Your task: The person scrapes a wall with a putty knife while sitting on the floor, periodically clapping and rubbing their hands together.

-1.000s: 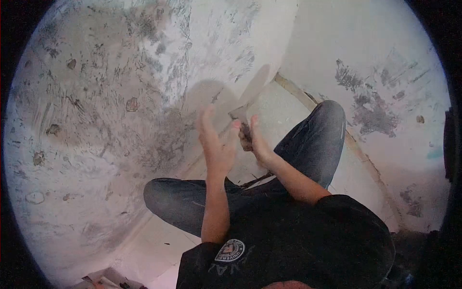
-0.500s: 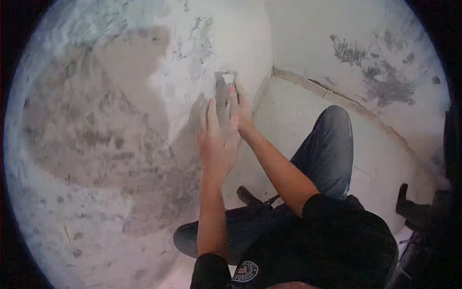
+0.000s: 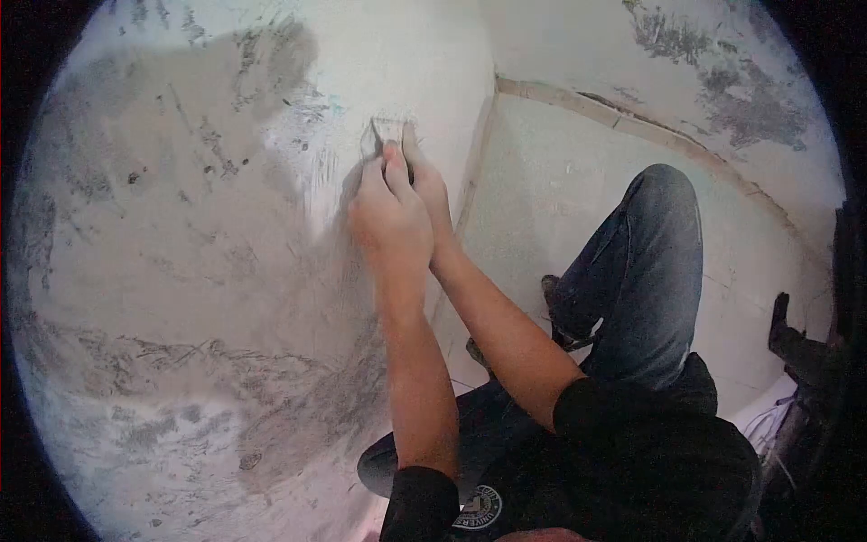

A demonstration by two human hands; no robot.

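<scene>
A putty knife (image 3: 389,129) with a wide, flat blade and a reddish mark near its handle rests against the patchy wall (image 3: 208,217). My right hand (image 3: 431,188) is closed on its handle, one finger stretched up along the blade's right side. Beside it, my left hand (image 3: 388,210) overlaps the right and is closed around the same handle, fingers pointing up at the blade. Most of the handle is hidden by both hands. Around the blade the wall is pale, with grey scuffed streaks just to the left.
A second wall (image 3: 722,81) with dark scraped patches meets this one at a corner. Along its foot runs a broken baseboard strip (image 3: 623,113) above the tiled floor (image 3: 533,172). My bent knee (image 3: 664,226) is close on the right. A dark object (image 3: 795,348) stands at the far right.
My left hand, earlier lower and apart from the knife, has come up to grip it with my right. The view has shifted, so the corner sits higher in it.
</scene>
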